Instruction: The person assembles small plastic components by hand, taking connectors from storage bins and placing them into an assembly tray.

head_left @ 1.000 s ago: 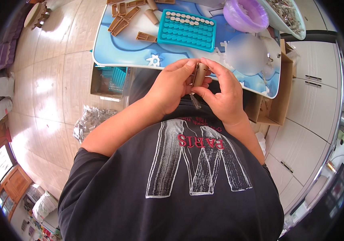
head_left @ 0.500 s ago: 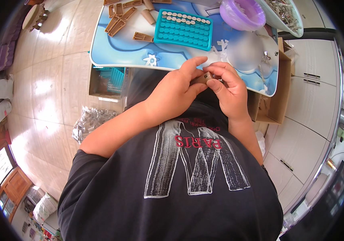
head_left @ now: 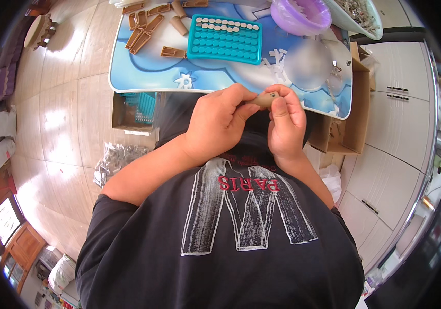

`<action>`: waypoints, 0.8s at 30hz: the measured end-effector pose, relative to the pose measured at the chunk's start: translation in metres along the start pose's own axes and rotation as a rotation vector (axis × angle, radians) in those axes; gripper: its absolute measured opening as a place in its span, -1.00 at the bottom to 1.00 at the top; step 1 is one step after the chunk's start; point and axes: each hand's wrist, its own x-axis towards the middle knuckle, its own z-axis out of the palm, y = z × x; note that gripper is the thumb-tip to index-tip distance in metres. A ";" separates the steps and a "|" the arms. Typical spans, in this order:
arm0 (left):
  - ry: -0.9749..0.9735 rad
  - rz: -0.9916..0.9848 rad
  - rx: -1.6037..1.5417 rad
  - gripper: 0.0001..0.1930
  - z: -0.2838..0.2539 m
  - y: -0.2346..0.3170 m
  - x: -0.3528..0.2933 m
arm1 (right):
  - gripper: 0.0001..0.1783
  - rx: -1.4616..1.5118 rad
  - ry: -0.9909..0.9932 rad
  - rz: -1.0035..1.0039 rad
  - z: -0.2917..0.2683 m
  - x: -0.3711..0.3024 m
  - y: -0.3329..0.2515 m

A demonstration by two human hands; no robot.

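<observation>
Blue tbl (head_left: 148, 77), 2 hands (head_left: 216, 119) (head_left: 286, 129) w/ 1 tan pc (head_left: 267, 100)

The held piece (head_left: 266, 100) is tan with a dark mark at one end; the shirt (head_left: 133, 247) is black, bearing broad white, sketch-like strokes and red lettering. Swirling blues and whites pattern the white-edged surface (head_left: 148, 69), which shows a white flower shape (head_left: 184, 81). A teal tray (head_left: 192, 38) carries white discs (head_left: 223, 28) above solid teal rows, beside caramel-brown pieces (head_left: 173, 52) and a tan cylinder (head_left: 179, 26). The translucent bowl (head_left: 313, 26) is lilac, the tub (head_left: 375, 31) pale mint. Glossy beige tiles (head_left: 56, 123) face white cabinets (head_left: 395, 67) with dark handles (head_left: 398, 88); a box (head_left: 359, 103) is cardboard brown, crinkled plastic (head_left: 120, 157) silvery, a bag (head_left: 331, 180) white, cloth (head_left: 3, 82) at left purple.
</observation>
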 end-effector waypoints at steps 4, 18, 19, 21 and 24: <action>-0.183 -0.352 -0.336 -0.83 -0.001 -0.011 0.002 | -0.74 -0.110 0.063 0.133 -0.004 -0.003 0.006; -0.228 -0.795 -1.057 -0.66 -0.012 -0.017 0.011 | -0.84 -1.154 0.057 -0.359 -0.050 0.033 -0.006; -0.199 -0.797 -1.068 -0.67 -0.013 -0.018 0.011 | -0.83 -1.242 -0.004 -0.443 -0.050 0.030 -0.005; -0.168 -0.798 -1.080 -0.67 -0.013 -0.020 0.012 | -0.81 -1.269 -0.024 -0.464 -0.051 0.026 -0.002; -0.160 -0.785 -1.116 -0.67 -0.012 -0.025 0.012 | -0.78 -1.290 -0.004 -0.479 -0.053 0.024 0.001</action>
